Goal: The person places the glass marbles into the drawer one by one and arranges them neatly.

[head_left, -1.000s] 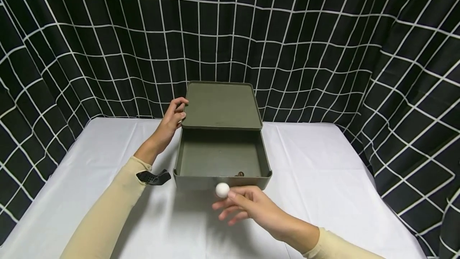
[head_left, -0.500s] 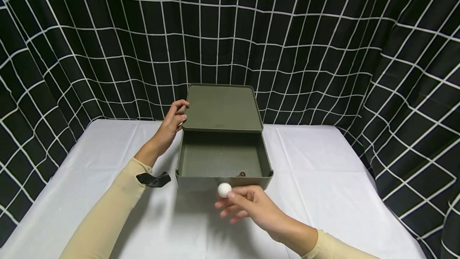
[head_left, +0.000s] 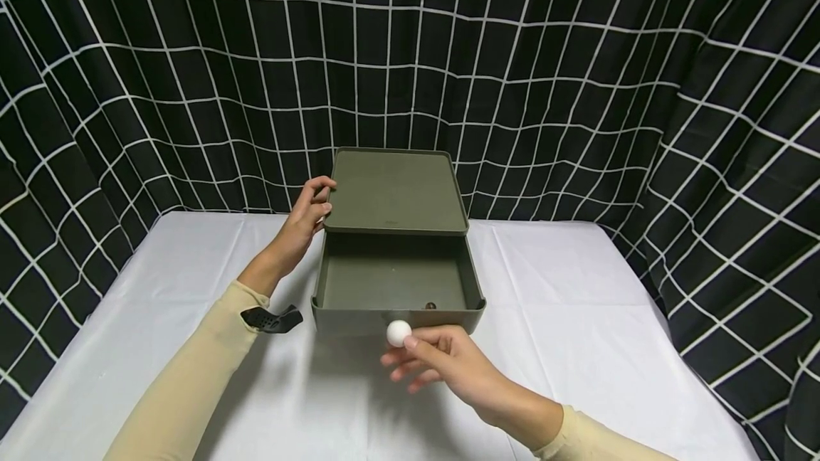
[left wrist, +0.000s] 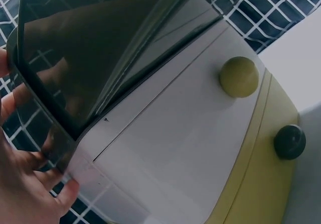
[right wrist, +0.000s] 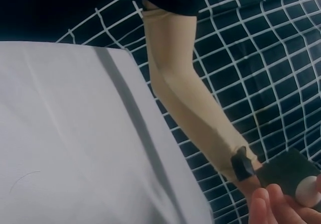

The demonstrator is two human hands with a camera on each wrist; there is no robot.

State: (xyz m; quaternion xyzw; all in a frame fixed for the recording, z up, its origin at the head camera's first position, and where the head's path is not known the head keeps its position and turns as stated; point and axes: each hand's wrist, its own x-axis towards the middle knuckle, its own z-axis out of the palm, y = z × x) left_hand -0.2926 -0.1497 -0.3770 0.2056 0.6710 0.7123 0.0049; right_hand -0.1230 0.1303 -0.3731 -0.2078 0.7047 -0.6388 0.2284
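In the head view, an olive-green box (head_left: 359, 320) stands on the table with its lid (head_left: 400, 192) over the rear part, leaving the front part uncovered. My left hand (head_left: 296, 228) holds the lid's left edge, thumb near its front corner. In the left wrist view, that hand's fingers (left wrist: 64, 196) lie along a dark glossy panel (left wrist: 75, 58). My right hand (head_left: 458, 368) pinches a small white ball (head_left: 398, 334) between thumb and index finger, just before the box's front wall. The other fingers are loosely spread. A small brown round thing (head_left: 430, 306) shows inside the box, partly hidden by the front wall.
A white cloth (head_left: 544, 290) covers the table. Black curtains (head_left: 564, 91) with white grid lines hang behind and at both sides. A black wristband (head_left: 272, 319) sits on the left wrist. The left wrist view shows a yellowish ball (left wrist: 239, 77) and a dark ball (left wrist: 290, 142).
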